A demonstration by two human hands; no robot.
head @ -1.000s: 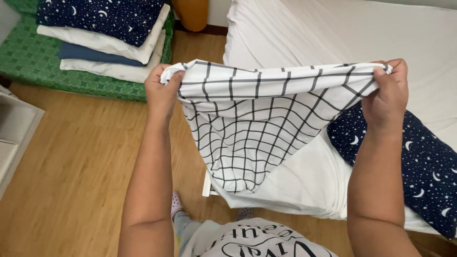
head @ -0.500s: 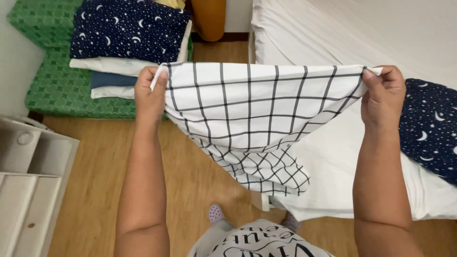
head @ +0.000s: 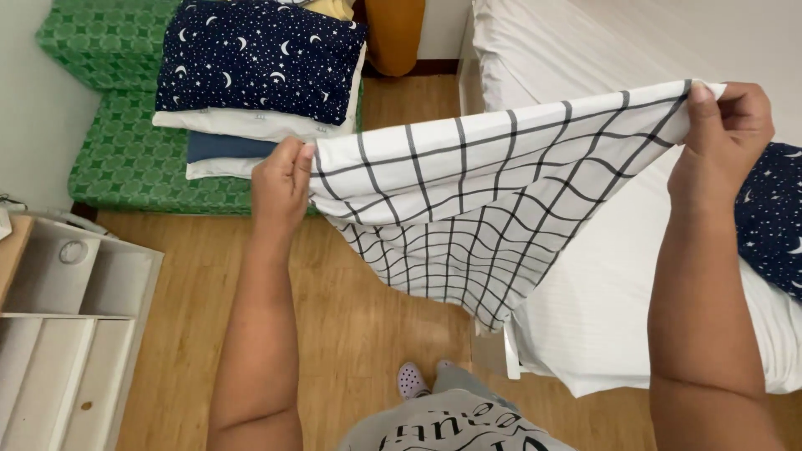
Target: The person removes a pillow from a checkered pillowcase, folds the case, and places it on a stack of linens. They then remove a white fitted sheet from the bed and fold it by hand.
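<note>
A white pillowcase with a black grid pattern (head: 468,200) hangs stretched between my two hands above the wooden floor. My left hand (head: 281,181) pinches its left top corner. My right hand (head: 725,132) grips the right top corner, held higher, over the bed. The cloth sags down to a point near the bed's edge. A dark blue pillow with moons and stars (head: 773,219) lies on the bed under my right forearm.
A bed with a white sheet (head: 601,284) fills the right side. On a green mat (head: 117,159) at upper left lies a stack of folded linen topped by a starry blue pillow (head: 259,54). A white shelf unit (head: 67,326) stands at lower left. An orange cushion (head: 394,33) leans by the wall.
The view has swung left and both hands have kept hold of the pillowcase. My right hand has risen, so the top edge now slants, and the cloth has spread flatter.
</note>
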